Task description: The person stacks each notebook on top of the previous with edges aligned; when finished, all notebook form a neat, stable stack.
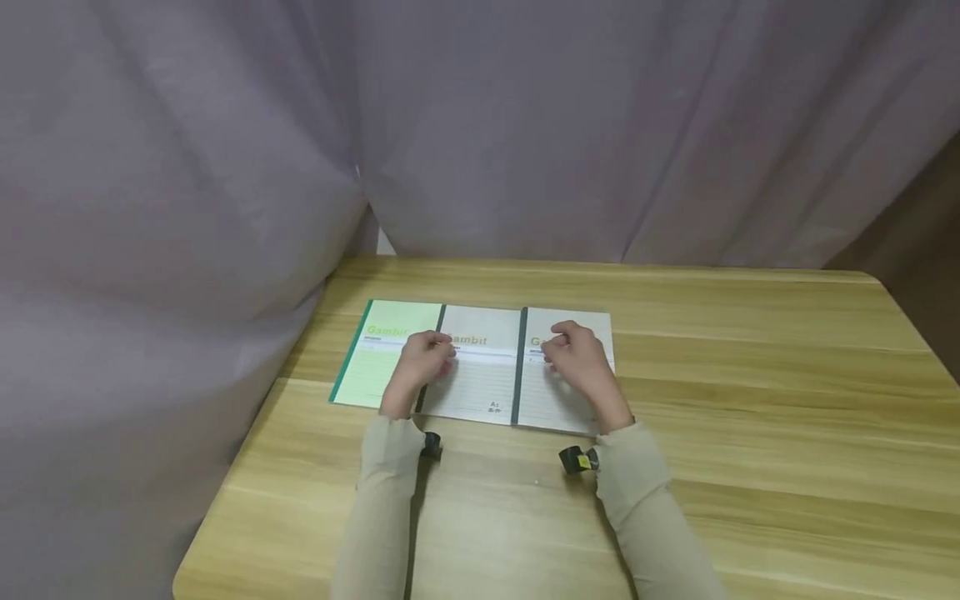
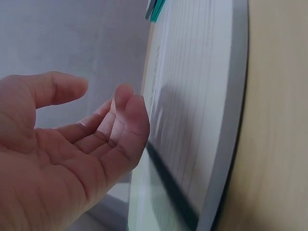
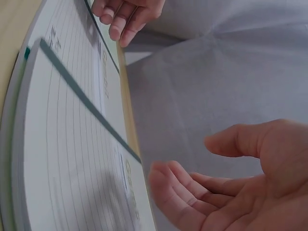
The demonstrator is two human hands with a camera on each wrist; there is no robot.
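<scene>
My left hand (image 1: 422,360) hovers w/ loose, relaxed fingers over the seam btw the green notebook (image 1: 378,354) and the middle notebook (image 1: 480,367); it grips nothing. My right hand (image 1: 581,362) hangs likewise, fingers slack, above the right notebook (image 1: 558,400). All 3 lie flat, overlapped in a row on the desk (image 1: 750,375). Risk: a careless nudge could skew the row, since the covers look slick. No containers in view.

cover print under hands (image 1: 577,362) hidden, small text unreadable
</scene>
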